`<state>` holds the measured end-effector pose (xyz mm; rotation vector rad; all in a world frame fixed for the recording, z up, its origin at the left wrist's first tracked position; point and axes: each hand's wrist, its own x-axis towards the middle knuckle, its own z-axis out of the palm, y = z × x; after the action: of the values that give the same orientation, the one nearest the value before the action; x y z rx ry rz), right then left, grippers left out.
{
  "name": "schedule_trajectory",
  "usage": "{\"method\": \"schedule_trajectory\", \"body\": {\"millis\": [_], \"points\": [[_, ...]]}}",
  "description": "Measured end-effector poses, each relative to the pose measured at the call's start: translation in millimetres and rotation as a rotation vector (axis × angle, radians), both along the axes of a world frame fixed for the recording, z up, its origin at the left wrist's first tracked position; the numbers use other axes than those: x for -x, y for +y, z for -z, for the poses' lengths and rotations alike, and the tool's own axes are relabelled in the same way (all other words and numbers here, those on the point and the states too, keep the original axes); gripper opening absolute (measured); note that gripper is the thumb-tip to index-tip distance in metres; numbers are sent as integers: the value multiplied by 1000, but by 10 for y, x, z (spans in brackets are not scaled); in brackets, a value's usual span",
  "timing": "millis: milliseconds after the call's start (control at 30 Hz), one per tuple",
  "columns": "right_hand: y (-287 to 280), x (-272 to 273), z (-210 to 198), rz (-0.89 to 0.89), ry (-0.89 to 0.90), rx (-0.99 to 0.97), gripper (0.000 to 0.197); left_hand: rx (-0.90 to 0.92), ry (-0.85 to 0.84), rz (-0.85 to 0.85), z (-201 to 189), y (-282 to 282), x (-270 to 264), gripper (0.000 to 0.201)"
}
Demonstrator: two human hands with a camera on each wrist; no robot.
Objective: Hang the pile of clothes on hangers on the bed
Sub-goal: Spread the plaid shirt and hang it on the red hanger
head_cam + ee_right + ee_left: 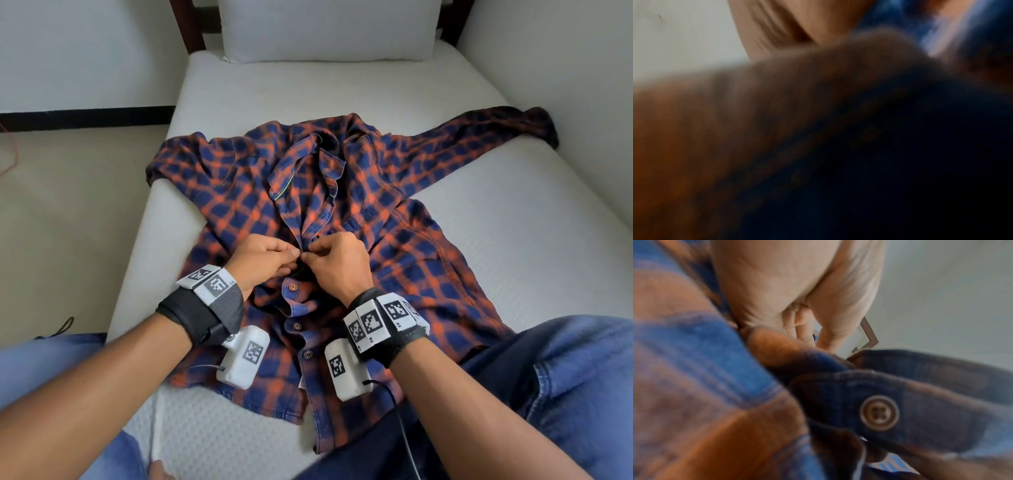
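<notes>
— So, how far along?

— Early: the orange-and-navy plaid flannel shirt (342,219) lies flat on the white mattress (496,240). My left hand (263,260) and right hand (339,263) both pinch its placket at a button (no hanger visible).

The head camera looks forward and down from above the bed (513,212), taking in the whole shirt (239,192), both hands and the pillow (329,27) at the far end. The left wrist camera sits very close to the shirt placket, facing along the left hand (797,288) toward its fingers; a button (879,413) fills the near field. The right wrist camera lies almost against the cloth; its picture is dark and blurred. All three views share the placket area where the hands meet.
</notes>
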<state>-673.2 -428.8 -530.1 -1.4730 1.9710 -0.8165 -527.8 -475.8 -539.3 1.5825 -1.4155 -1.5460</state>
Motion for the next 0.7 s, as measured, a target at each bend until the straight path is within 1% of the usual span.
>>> {"method": "schedule_trajectory", "body": {"millis": [67, 167, 267, 367, 433, 533, 600, 633, 700], "points": [[7, -6, 1, 17, -44, 7, 16, 12, 13, -2, 28, 15, -19, 5], [15, -47, 0, 52, -125, 8, 8, 4, 66, 0, 32, 35, -39, 9], [-35, -25, 0, 111, -272, -36, 15, -23, 110, 9, -20, 25, -41, 9], [-81, 33, -36, 118, -430, -103, 18, -24, 125, 23, -107, 26, -30, 8], [-89, 50, -11, 96, -410, -110, 20, -11, 111, 27, -135, 42, -16, 8], [-80, 33, 60, 64, -208, -53, 16, 7, 88, 24, -132, 51, -5, 9], [-53, 16, 47, 69, -117, -1, 16, 0, 89, 23, -125, 48, -5, 9], [-35, 17, 21, 90, -104, 40, 18, -4, 89, 20, -127, 50, -6, 9], [-17, 35, -34, 168, -138, 133, 21, -5, 94, 13, -127, 46, 0, 8]]}}
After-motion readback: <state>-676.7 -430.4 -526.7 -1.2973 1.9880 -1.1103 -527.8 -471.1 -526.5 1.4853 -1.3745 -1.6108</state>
